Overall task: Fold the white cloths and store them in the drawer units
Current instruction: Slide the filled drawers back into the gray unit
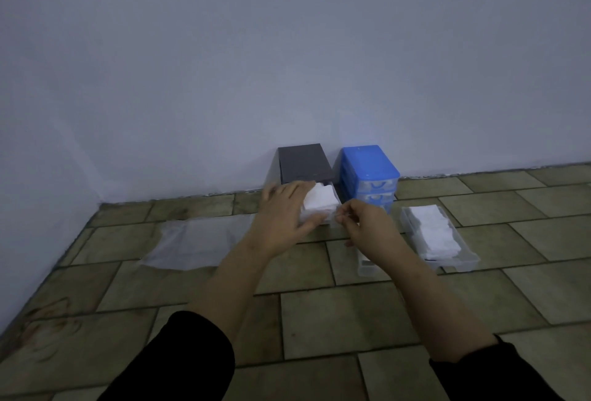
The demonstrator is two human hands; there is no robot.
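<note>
Left hand (284, 208) blurred; clear drawer (364, 268) arm-hidden.

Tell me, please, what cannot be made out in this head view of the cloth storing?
- Front of the open grey drawer: hidden by the left hand.
- What the right hand pinches: blurred.
- Clear drawer contents: covered by the right forearm.
- Blue unit drawer contents: too small.

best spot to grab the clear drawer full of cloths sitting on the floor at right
Take the clear drawer by its two long side walls, from above. It lies flat and open-topped, the folded white cloths fill the middle, and only its rims are bare.
</note>
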